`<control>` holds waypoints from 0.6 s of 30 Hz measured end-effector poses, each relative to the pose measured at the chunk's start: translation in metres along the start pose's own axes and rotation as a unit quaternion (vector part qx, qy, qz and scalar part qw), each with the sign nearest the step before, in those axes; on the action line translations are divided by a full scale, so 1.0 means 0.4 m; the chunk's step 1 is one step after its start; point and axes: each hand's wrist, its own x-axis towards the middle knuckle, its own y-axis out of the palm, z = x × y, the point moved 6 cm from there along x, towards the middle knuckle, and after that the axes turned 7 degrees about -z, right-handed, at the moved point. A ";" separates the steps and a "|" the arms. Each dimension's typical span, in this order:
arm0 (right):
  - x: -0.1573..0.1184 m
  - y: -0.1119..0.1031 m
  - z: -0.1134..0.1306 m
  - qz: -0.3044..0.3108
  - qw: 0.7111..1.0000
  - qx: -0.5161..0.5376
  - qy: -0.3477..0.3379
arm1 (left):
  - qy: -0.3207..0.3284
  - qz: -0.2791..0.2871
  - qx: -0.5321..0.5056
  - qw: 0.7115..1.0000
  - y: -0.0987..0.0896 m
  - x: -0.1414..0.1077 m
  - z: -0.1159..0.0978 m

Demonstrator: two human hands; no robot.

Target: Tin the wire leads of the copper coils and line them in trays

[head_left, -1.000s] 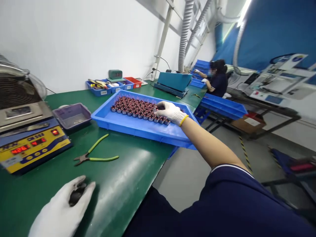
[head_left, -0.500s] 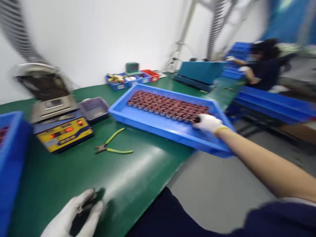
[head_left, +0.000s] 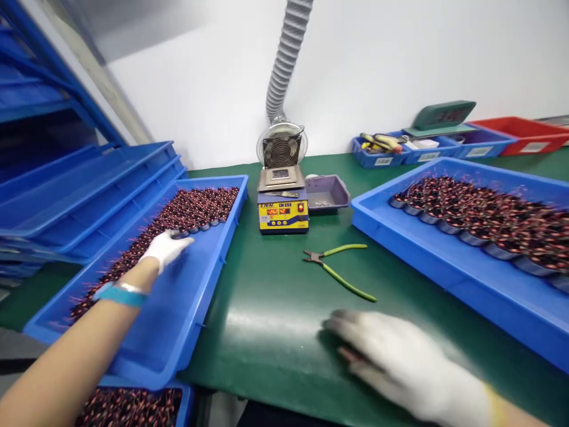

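My left hand (head_left: 164,248), in a white glove, reaches into the left blue tray (head_left: 208,302). Its fingers close around a small round wired part (head_left: 180,233) at the edge of the packed rows (head_left: 195,207); the fingers partly hide it. The parts are dark and short, with reddish wire ends. My right hand (head_left: 391,356), also gloved, is over the green table below the green-handled cutting pliers (head_left: 340,270). Motion smears its fingers, and whether anything is in them does not show. The right blue tray (head_left: 422,255) holds rows of similar parts (head_left: 484,219).
A yellow-and-blue solder pot (head_left: 283,213) with a lit display stands mid-table under a grey hose (head_left: 288,56). Beside it sits a purple bin (head_left: 326,193). Small blue bins (head_left: 386,159) and a red bin (head_left: 528,133) line the wall. Stacked blue trays (head_left: 89,190) stand left.
The view has swung left. My right hand has left the right tray and is over the table. My left hand has moved from the table into the left tray, onto a part.
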 end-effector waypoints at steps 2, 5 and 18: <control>0.061 0.099 0.066 0.055 0.995 0.040 -0.071 | -0.030 -0.002 0.010 1.000 0.044 0.053 0.029; 0.164 0.204 0.108 0.080 0.992 0.043 -0.086 | -0.053 -0.025 0.000 0.998 0.077 0.080 0.060; 0.205 0.177 0.058 -0.084 0.980 0.175 0.040 | -0.057 -0.057 -0.195 0.978 0.047 0.026 -0.059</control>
